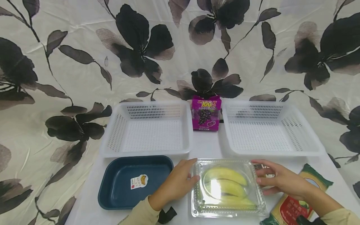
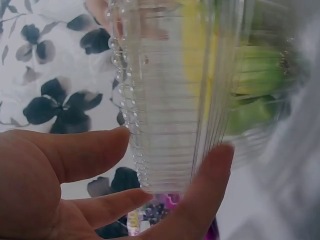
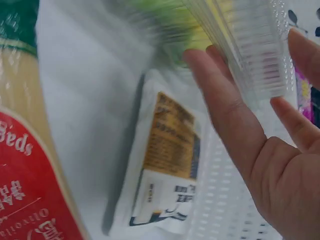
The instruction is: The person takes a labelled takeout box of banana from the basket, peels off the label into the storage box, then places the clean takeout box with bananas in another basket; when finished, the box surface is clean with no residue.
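A clear plastic clamshell box (image 1: 225, 212) with yellow bananas (image 1: 232, 187) inside is between my two hands at the front centre. My left hand (image 1: 181, 176) holds its left side; in the left wrist view the thumb is at the beaded lid rim and a fingertip lies against the lower edge. On the right side, my right hand (image 1: 284, 181) grips the box with fingers spread. The right wrist view puts its fingers (image 3: 220, 100) along the box's underside and the thumb near the rim. That view also has a white-and-brown packet (image 3: 170, 155) below the box.
A dark blue tray (image 1: 112, 200) holding a banana sticker (image 1: 139, 182) stands left. Two white baskets (image 1: 146, 152) (image 1: 275, 153) are behind, with a purple grape candy box (image 1: 206, 114) between them. Under my right forearm lies a spaghetti bag (image 1: 292, 207). Floral cloth (image 1: 180, 47) covers the back.
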`<move>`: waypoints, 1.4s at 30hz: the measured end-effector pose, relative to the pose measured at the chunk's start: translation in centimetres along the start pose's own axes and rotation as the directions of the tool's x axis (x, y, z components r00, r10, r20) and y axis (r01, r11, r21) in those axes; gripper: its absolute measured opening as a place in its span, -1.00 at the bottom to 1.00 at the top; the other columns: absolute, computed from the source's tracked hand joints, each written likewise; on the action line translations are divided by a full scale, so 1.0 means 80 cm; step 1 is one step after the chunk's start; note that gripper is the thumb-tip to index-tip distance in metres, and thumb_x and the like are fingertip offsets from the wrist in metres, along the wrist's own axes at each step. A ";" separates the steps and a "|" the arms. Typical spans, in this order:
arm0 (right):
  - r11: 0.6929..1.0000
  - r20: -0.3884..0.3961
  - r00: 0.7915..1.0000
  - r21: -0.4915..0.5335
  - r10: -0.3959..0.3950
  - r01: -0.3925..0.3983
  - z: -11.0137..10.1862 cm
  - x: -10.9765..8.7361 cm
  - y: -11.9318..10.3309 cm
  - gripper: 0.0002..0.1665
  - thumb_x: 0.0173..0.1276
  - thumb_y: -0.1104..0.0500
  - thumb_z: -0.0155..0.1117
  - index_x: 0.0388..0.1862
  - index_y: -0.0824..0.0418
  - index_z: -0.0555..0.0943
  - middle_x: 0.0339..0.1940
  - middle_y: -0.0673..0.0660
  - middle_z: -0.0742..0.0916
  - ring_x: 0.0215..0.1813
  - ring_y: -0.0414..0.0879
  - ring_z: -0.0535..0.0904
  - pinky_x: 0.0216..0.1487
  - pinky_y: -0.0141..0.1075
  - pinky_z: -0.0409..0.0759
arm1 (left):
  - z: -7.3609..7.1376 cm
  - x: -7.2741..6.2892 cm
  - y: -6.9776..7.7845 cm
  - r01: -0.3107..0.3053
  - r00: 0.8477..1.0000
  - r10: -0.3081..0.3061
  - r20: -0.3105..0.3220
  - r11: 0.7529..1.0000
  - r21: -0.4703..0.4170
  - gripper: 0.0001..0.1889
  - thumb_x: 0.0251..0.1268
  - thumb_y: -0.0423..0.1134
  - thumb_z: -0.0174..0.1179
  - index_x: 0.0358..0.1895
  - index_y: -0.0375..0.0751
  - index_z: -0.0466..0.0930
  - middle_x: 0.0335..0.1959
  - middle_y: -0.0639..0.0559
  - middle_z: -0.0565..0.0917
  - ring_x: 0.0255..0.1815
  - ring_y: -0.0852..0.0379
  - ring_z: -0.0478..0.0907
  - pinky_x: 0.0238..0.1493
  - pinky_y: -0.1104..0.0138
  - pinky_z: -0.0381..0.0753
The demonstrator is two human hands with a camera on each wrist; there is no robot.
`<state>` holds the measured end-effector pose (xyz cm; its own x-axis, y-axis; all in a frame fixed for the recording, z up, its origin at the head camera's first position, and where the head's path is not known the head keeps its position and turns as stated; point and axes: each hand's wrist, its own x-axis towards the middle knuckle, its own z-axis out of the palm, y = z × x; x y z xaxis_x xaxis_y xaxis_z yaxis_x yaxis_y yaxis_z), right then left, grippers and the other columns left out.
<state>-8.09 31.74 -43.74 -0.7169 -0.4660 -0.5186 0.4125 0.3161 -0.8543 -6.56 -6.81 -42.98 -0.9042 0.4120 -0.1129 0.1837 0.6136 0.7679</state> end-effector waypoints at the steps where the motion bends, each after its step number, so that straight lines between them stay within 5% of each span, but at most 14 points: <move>1: 1.000 0.003 1.000 0.003 -0.002 0.002 0.001 -0.001 -0.001 -0.10 0.55 0.16 0.21 0.67 0.23 -0.03 0.37 0.45 0.47 0.16 0.10 0.68 0.05 0.09 0.73 | -0.001 -0.001 0.000 0.003 1.000 -0.003 -0.003 1.000 -0.008 -0.37 0.42 -0.19 0.25 0.49 -0.31 0.34 0.25 -0.26 0.51 -0.22 0.18 0.49 -0.23 0.33 0.51; 14: 0.997 0.050 0.998 -0.059 -0.038 0.041 0.008 -0.023 -0.054 -0.19 0.59 0.16 0.15 0.66 0.15 0.03 0.26 0.38 0.53 0.07 0.13 0.69 -0.04 0.07 0.76 | -0.046 -0.036 0.020 0.038 0.999 -0.038 0.006 0.972 -0.232 -0.35 0.48 -0.05 0.24 0.54 -0.11 0.30 0.43 -0.26 0.35 -0.04 0.07 0.68 -0.23 0.37 0.70; 18: 0.991 0.032 0.997 -0.105 -0.076 0.079 0.015 -0.021 -0.084 -0.20 0.56 0.16 0.19 0.65 0.14 0.08 0.17 0.32 0.57 -0.02 0.17 0.73 -0.07 0.05 0.77 | -0.071 -0.040 0.022 0.068 0.998 -0.062 0.028 0.955 -0.288 -0.34 0.51 -0.04 0.21 0.58 -0.01 0.23 0.45 -0.20 0.32 -0.13 0.11 0.70 -0.23 0.37 0.73; 24: 0.973 0.011 0.985 -0.156 -0.173 0.173 0.028 -0.006 -0.142 -0.16 0.54 0.16 0.23 0.65 0.16 0.08 0.20 0.41 0.53 0.00 0.13 0.73 -0.07 0.01 0.78 | -0.118 -0.043 0.021 0.053 0.998 -0.064 -0.022 0.941 -0.335 -0.33 0.53 -0.09 0.20 0.60 0.06 0.18 0.47 -0.15 0.27 -0.03 0.07 0.68 -0.11 0.24 0.77; 32: 0.959 -0.011 0.970 -0.147 -0.245 0.241 0.056 0.053 -0.217 -0.16 0.52 0.13 0.25 0.65 0.10 0.11 0.19 0.37 0.50 -0.01 0.10 0.68 0.00 0.00 0.76 | -0.198 -0.034 0.008 0.007 0.983 -0.062 -0.173 0.954 -0.300 -0.37 0.53 -0.18 0.18 0.58 -0.09 0.23 0.51 -0.22 0.30 0.11 -0.13 0.64 -0.06 0.21 0.77; 42: 0.980 -0.041 0.979 -0.036 -0.199 0.198 0.096 0.169 -0.274 -0.21 0.53 0.16 0.22 0.64 -0.09 0.18 0.31 0.25 0.50 0.03 0.09 0.63 0.17 0.01 0.70 | -0.294 0.007 -0.043 0.156 0.967 -0.193 -0.169 0.965 -0.212 -0.33 0.57 -0.15 0.14 0.64 -0.01 0.12 0.63 -0.18 0.15 0.54 -0.24 0.30 0.29 -0.09 0.58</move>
<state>-22.50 12.19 -32.27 -0.8073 -0.4852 -0.3360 0.2421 0.2470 -0.9383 -16.75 -24.57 -30.82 -0.9744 0.1663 -0.1511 -0.0454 0.5130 0.8572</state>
